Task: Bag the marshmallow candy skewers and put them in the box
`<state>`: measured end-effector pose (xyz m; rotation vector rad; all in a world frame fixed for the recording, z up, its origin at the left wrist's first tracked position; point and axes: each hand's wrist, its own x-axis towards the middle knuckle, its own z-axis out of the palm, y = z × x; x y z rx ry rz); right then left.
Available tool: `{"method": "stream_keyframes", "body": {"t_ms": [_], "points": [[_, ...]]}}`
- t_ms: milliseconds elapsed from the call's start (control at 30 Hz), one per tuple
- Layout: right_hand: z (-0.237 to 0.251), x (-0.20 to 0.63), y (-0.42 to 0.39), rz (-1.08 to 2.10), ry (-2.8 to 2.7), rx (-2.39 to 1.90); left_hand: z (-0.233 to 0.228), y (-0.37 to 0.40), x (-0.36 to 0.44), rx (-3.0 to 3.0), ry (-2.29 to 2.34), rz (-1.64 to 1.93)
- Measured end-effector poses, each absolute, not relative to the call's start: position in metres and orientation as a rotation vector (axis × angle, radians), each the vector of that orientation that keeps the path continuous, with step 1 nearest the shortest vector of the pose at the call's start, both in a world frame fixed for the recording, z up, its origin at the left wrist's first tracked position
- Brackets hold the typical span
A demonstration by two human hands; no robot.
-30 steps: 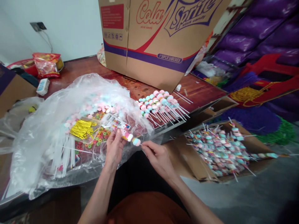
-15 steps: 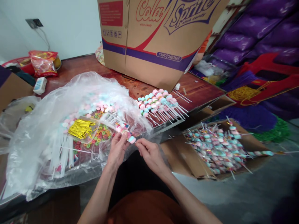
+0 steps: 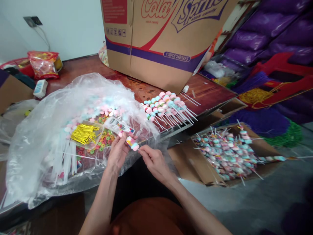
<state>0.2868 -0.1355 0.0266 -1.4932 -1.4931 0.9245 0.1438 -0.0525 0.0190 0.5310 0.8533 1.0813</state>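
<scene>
Candy skewer [image 3: 132, 143], seemingly part-filled, is held at the plastic sheet's [image 3: 26, 163] near-right edge. Right hand [image 3: 155, 161] fingers pinch its stick; left hand [image 3: 118, 151] fingers curl by its other end, grip unclear. Loose candy rings [image 3: 107, 138] remain within the sheet; right of it lie loaded skewers [image 3: 168, 101]; farther right, wrapped-looking ones [image 3: 227, 153] fill a carton [image 3: 184, 163].

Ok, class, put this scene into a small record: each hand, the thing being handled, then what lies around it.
Left hand: at the skewer's far end; grip partly hidden
Right hand: pinching its near end
Skewer: mixed colours, pink at the near end
On table: plastic, white sticks, gold ties, rings
Right of plastic: skewer row
Behind row: carton, marked Cola
Right of person: open box of skewers
</scene>
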Motion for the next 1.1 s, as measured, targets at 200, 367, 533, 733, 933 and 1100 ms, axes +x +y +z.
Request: {"method": "stream_keyframes", "body": {"t_ms": [200, 367, 533, 733, 933, 1100], "points": [[0.025, 0.291, -0.133, 1.137, -1.349, -1.436, 0.015, -0.054, 0.141, 0.557, 0.832, 1.057], [0.019, 0.288, -0.127, 1.316, -1.181, -1.338, 0.015, -0.059, 0.144, 0.608, 0.820, 1.022], [0.016, 0.280, -0.127, 1.168, -1.271, -1.412, 0.015, -0.060, 0.146, 0.603, 0.847, 1.040], [0.017, 0.274, -0.134, 0.568, -1.794, -1.549, 0.016, -0.059, 0.145, 0.490, 0.861, 1.080], [0.009, 0.267, -0.139, 0.086, -1.909, -1.567, 0.017, -0.064, 0.156, 0.381, 0.828, 1.291], [0.005, 0.265, -0.135, 0.043, -1.886, -1.527, 0.016, -0.069, 0.161, 0.424, 0.793, 1.285]]}}
